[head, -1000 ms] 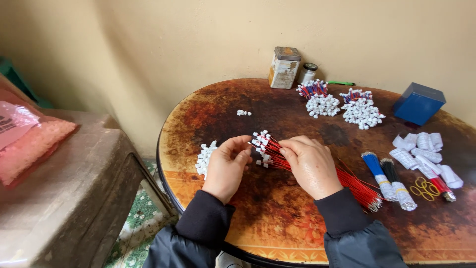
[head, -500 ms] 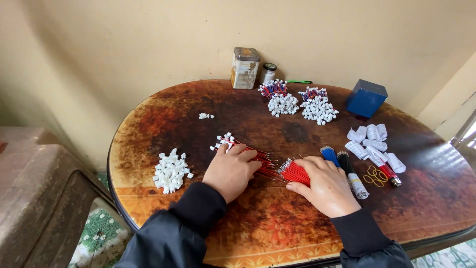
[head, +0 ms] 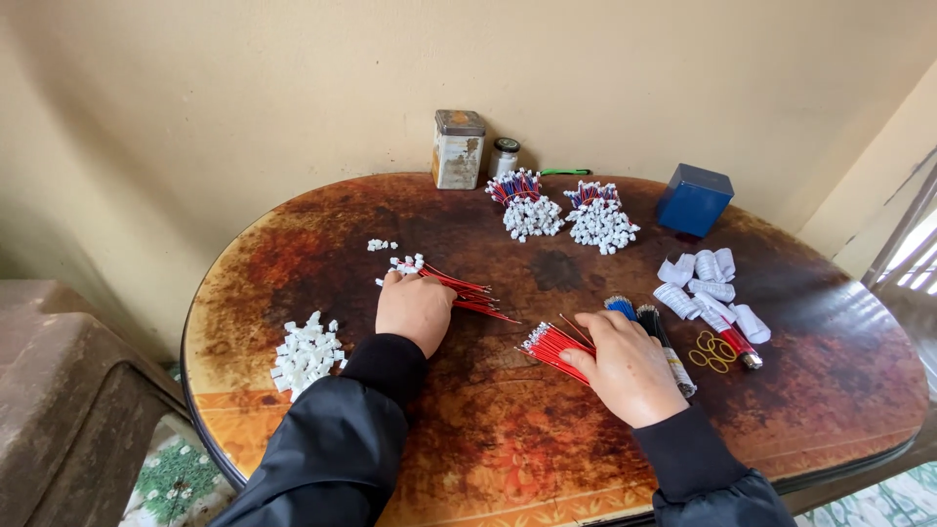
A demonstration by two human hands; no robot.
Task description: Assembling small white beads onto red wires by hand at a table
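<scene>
We see two lots of thin red wires on brown table. First lot: wires with small white connectors at far-left ends, lying flat, fanned, running from upper left toward lower right, partly under our left hand. Second lot: loose bundle of bare red wires, ends pointing left, lying flat at our right hand's fingertips, near table middle.

The hands now sit apart: the left hand rests on the capped wires, while the right hand has slid away right onto a separate red bundle.
</scene>
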